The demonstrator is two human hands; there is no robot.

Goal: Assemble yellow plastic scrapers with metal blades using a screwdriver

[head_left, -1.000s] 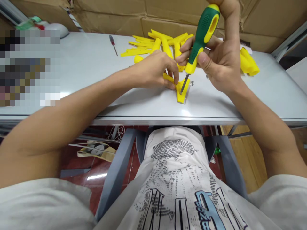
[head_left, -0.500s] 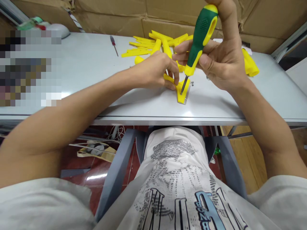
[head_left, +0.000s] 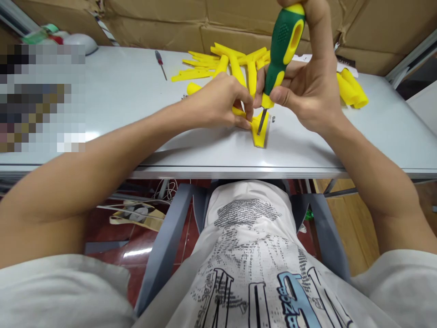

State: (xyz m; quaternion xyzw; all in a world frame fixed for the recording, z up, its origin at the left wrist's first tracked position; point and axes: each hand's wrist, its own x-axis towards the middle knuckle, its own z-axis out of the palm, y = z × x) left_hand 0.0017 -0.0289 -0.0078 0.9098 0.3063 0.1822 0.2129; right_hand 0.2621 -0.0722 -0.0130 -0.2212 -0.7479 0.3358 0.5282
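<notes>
My right hand (head_left: 316, 84) grips a green and yellow screwdriver (head_left: 284, 43), its palm and a finger over the butt end and its thumb and fingertips round the lower handle. The metal shaft slants down, and its tip meets the head of a yellow plastic scraper (head_left: 260, 140) on the table. A clear strip runs along the outer edge of that head. My left hand (head_left: 227, 102) is closed on the scraper's handle and covers most of it. Small dark screws (head_left: 273, 119) lie just right of the scraper head.
Behind my hands lies a pile of yellow plastic parts (head_left: 201, 61). More yellow tubular pieces (head_left: 355, 89) are at the right. A small screwdriver (head_left: 160, 64) rests at the back left. Cardboard (head_left: 153, 23) lines the table's rear, and the metal front edge (head_left: 239, 173) is close to my body.
My right hand has shifted slightly left, and its fingers have closed in round the lower handle. The screwdriver stands a little more upright. My left hand keeps its hold.
</notes>
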